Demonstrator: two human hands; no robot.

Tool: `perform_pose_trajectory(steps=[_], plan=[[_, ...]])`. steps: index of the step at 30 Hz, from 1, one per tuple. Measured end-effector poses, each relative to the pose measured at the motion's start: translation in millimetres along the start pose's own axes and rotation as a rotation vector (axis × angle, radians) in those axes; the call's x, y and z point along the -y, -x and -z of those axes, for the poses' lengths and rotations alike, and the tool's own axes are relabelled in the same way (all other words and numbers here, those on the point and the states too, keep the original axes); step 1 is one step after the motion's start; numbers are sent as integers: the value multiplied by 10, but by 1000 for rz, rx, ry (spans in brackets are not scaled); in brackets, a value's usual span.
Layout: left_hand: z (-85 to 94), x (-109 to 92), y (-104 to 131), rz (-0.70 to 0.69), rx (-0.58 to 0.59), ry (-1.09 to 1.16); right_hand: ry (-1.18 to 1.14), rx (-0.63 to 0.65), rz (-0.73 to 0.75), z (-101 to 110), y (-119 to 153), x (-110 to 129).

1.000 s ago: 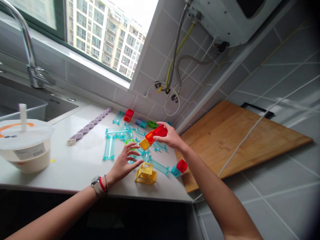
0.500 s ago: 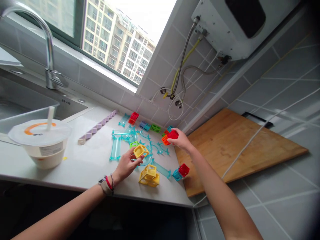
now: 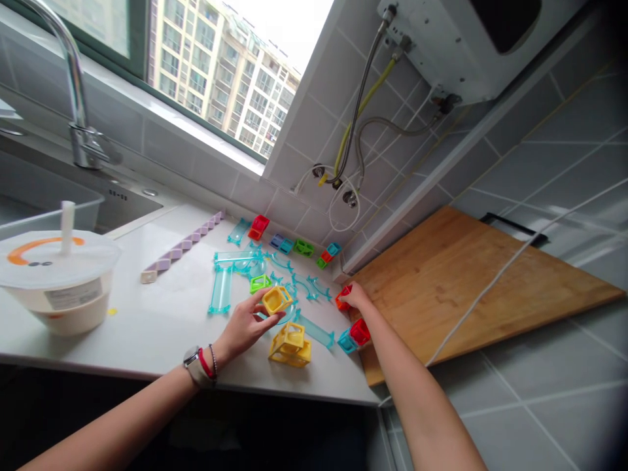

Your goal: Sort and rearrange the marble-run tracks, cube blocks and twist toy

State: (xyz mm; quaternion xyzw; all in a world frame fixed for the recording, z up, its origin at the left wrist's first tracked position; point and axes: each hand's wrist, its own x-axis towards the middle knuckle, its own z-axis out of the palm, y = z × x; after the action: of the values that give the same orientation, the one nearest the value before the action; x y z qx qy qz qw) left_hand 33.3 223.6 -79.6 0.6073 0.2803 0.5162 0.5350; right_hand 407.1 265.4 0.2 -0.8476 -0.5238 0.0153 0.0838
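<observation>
A: The right hand [image 3: 359,297] has moved since half a second ago, right?
B: Yes, nearer and to the right, carrying the red and orange blocks [image 3: 344,298] to the counter's right side, beside the wooden board [image 3: 471,275]. Its fingers pinch them; I can't tell whether they've touched down.
A: And the left hand [image 3: 244,329]?
B: Much as it was, thumb and fingers pinching a yellow block [image 3: 277,300]. A second ago that block was joined to the orange one, and this hand was spread and bare.
A: What's around?
B: The yellow stack [image 3: 290,345] stands just nearer, unmoved; the blue and red pair [image 3: 354,335] sits near the right hand.
</observation>
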Motion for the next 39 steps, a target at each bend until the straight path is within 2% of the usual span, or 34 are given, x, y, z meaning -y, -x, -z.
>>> perform_pose_trajectory(steps=[4, 7, 9, 11, 12, 14, 15, 17, 20, 22, 24, 27, 30, 34, 39], plan=[[-5, -31, 3, -2, -9, -12, 5, -33, 36, 74, 63, 80], [-4, -23, 9, -13, -13, -23, -12, -108, 110, 213, 219, 276], [-3, 1, 8, -34, -18, -41, -40, -158, 212, 324, 415, 460], [-1, 22, 4, -56, -26, -70, -110, -247, 435, 429, 693, 661], [0, 20, 2, -66, -35, -83, -162, -250, 523, 474, 856, 759], [2, -29, 7, -84, -60, -110, -324, -170, 622, 535, 1209, 931], [2, -83, 18, -96, -77, -125, -419, -80, 630, 547, 1388, 1001], [-3, -250, 67, -142, -103, -166, -604, 91, 579, 525, 1725, 1101], [-40, -579, 192, -283, -72, -286, -853, 161, 510, 393, 2132, 1162], [-90, -766, 280, -369, -8, -389, -1060, 180, 451, 272, 2325, 1159], [-145, -875, 346, -394, 73, -464, -1254, 195, 391, 161, 2450, 1122], [-190, -867, 385, -383, 209, -528, -1423, 159, 346, 51, 2510, 967], [-172, -693, 371, -360, 282, -520, -1490, 80, 286, -50, 2452, 692], [-141, -363, 365, -274, 252, -396, -1525, 18, 174, -329, 2333, 346], [-172, -107, 368, -243, 264, -380, -1629, 76, 193, -679, 2271, 241]])
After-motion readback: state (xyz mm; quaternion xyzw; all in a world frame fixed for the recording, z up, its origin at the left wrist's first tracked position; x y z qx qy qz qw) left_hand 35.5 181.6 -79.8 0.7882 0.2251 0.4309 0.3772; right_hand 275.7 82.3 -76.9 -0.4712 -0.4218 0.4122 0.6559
